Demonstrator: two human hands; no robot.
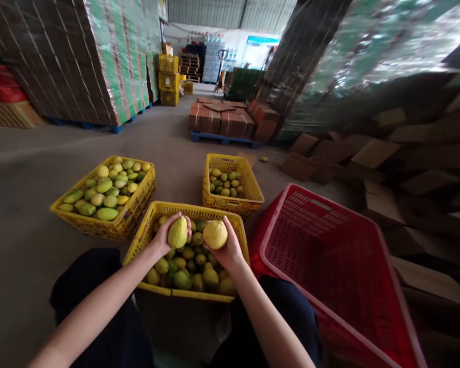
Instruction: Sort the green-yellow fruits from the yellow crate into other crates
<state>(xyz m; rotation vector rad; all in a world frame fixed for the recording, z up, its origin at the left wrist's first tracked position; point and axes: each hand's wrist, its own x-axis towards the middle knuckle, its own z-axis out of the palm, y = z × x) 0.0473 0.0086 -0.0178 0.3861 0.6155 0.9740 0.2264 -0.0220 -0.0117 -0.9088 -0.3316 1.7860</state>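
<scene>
1. Head view, hands: the left hand (164, 236) is closed around a greenish-yellow mango (177, 232), and the right hand (227, 249) grips a yellower mango (215, 234). Both fruits are held side by side, just above the near yellow crate (144, 232) between the person's knees.

2. Head view, near crate: it is well filled with mixed green and yellow mangoes, so by my reading most of this batch has yet to be gone through.

3. Head view, left crate (99, 229): this yellow crate on the floor to the left holds a heaped layer of larger, mostly green and pale mangoes, which looks like a good share already set apart.

4. Head view, far crate (253, 191): a smaller yellow crate beyond the hands holds only a shallow layer of small fruit, far from full.

5. Head view, red crate (329, 255): it sits tilted at the right, just beside the near crate, and no fruit shows in it.

6. Judgement: the sorting seems partway along, with two crates receiving fruit and the source crate far from emptied.

7. Head view, surroundings: wrapped pallets of flat cartons (80, 56) and brown boxes (222, 120) stand well apart behind.
</scene>
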